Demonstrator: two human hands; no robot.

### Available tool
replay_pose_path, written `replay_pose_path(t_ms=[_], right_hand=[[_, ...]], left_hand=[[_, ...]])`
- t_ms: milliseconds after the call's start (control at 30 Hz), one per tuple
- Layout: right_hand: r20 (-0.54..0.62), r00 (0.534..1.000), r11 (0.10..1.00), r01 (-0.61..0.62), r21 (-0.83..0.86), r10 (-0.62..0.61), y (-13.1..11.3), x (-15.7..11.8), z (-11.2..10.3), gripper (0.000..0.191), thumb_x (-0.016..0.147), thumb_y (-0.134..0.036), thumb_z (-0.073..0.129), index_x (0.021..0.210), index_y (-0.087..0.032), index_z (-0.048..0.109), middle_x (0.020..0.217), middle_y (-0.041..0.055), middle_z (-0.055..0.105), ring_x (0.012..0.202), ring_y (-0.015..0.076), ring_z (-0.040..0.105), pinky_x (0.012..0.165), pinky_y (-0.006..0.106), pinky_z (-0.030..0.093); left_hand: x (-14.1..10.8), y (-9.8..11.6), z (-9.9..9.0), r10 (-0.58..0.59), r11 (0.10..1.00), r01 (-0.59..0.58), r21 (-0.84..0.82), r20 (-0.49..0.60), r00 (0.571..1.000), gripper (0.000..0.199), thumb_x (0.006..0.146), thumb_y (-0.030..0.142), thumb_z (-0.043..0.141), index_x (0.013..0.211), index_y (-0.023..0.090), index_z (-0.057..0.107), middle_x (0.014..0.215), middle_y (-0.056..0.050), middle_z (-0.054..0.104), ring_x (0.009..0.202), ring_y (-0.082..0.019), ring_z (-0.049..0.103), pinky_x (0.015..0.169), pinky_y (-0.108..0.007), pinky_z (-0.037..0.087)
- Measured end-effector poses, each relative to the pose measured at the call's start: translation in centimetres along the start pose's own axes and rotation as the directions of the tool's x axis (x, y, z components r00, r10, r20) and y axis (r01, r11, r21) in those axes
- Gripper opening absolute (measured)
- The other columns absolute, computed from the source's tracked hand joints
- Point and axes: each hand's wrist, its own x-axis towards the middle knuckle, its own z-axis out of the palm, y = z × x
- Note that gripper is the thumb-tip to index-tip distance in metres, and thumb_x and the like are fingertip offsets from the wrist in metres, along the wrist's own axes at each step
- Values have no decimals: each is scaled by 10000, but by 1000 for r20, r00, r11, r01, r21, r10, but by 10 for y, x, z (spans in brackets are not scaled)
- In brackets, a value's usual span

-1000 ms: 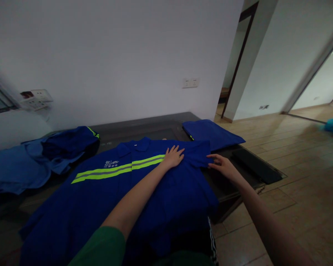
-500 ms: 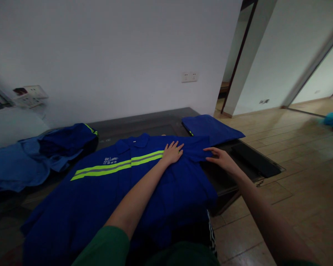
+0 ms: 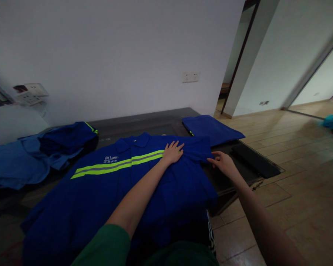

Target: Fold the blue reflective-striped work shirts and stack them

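A blue shirt [image 3: 147,177] with a yellow-green and grey reflective stripe lies spread over the dark table, its collar towards the wall and its lower part over the near edge. My left hand [image 3: 173,152] rests flat on it at the right end of the stripe, fingers spread. At the edge of the sleeve on the right, my right hand [image 3: 221,161] has its fingers drawn together on the cloth of the cuff.
Behind the sleeve lies a folded blue garment [image 3: 211,128]. A flat black object [image 3: 255,160] sits at the table's [image 3: 155,118] right end. Crumpled blue clothes [image 3: 22,159] are at the left. A white wall stands behind.
My right hand has shifted slightly right and its fingers have closed at the sleeve's edge. My left hand stays on the shirt.
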Motion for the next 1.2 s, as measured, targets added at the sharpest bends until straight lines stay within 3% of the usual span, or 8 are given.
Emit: replay_pose_path(t_ms=[233, 367, 533, 733, 867, 967, 1100, 1200], right_hand=[[-154, 988, 1000, 23, 7, -21, 4, -3, 1, 437, 642, -615, 649, 778, -203, 602, 567, 0, 576, 548, 174, 550, 552, 279, 385], [-98, 989, 989, 121, 81, -113, -3, -7, 2, 498, 647, -695, 610, 701, -201, 580, 566, -5, 539, 543, 156, 493, 548, 276, 367], [-63, 977, 979, 202, -2, -202, -6, -10, -3, 541, 744, -716, 517, 560, -207, 491, 536, -8, 489, 540, 142, 449, 551, 275, 328], [-134, 971, 966, 171, -192, -199, 1, -9, -2, 564, 796, -725, 429, 563, -214, 485, 603, 30, 546, 599, 174, 497, 579, 293, 335], [-121, 981, 985, 140, -99, -151, 4, -6, -1, 577, 700, -780, 504, 698, -210, 593, 678, 51, 610, 620, 190, 535, 590, 305, 391], [-145, 979, 990, 135, -48, -141, 5, -6, -1, 606, 650, -798, 534, 734, -204, 619, 666, 47, 604, 600, 186, 528, 587, 311, 404], [-167, 979, 993, 112, -24, -115, 4, -7, -1, 578, 637, -773, 571, 715, -204, 632, 662, 51, 611, 603, 190, 532, 591, 318, 405], [-94, 988, 992, 128, 17, -126, 4, -5, -2, 544, 625, -748, 598, 646, -205, 629, 669, 63, 632, 625, 198, 544, 612, 325, 414]], left_hand=[[1, 0, 2, -10, 1000, 11, -15, 13, 1000, 569, 953, 524, 200, 1482, 337, 297, 1571, -21, 252, 1453, -244, 178, 1161, -525, 162], [6, 3, 2, -47, 999, 48, -21, 36, 998, 605, 927, 593, 221, 1485, 365, 269, 1581, -16, 221, 1459, -254, 154, 1156, -549, 141], [8, 10, 0, -68, 996, 71, -45, 66, 995, 656, 890, 658, 271, 1477, 365, 292, 1580, -47, 216, 1454, -320, 140, 1124, -634, 115], [14, 3, 1, -54, 966, 31, -258, -82, 995, 587, 916, 560, 370, 1449, 316, 368, 1529, -69, 344, 1425, -293, 253, 1138, -582, 182], [10, -42, -20, -69, 932, -47, -360, -304, 950, 446, 925, 256, 402, 1354, 184, 498, 1380, -101, 527, 1293, -208, 457, 1103, -386, 348], [-12, -99, -39, -164, 969, 76, -236, -378, 911, 395, 873, 159, 446, 1238, 162, 595, 1271, -109, 597, 1200, -223, 526, 1062, -368, 387], [-49, -170, -54, -391, 918, 388, -81, -344, 854, 333, 861, 185, 485, 1153, 201, 644, 1203, -108, 629, 1139, -267, 558, 967, -389, 441], [-61, -201, -57, -505, 862, 501, -79, -217, 835, 254, 884, 284, 509, 1055, 212, 682, 1145, -103, 668, 1106, -292, 583, 925, -415, 444]])
